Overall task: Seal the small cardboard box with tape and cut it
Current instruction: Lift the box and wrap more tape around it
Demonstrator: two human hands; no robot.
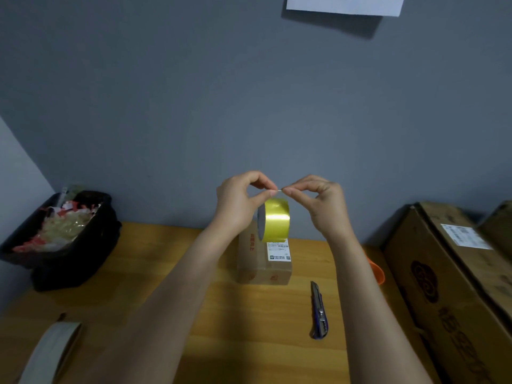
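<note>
Item: tape roll held aloft, free end being picked – box not yet sealed.

L hand pinches roll's top edge; R hand nips the tape end at 12 o'clock of roll. Small cardboard box sits on table directly below; utility knife at approx. 4 o'clock of box, well apart. Risks: end slips, re-sticks to roll; strip tears narrow if peeled askew; tape folds on itself w/o tension.

Shiny yellow tape roll, brown cardboard box with red print, blue-grey knife, grey wall.
</note>
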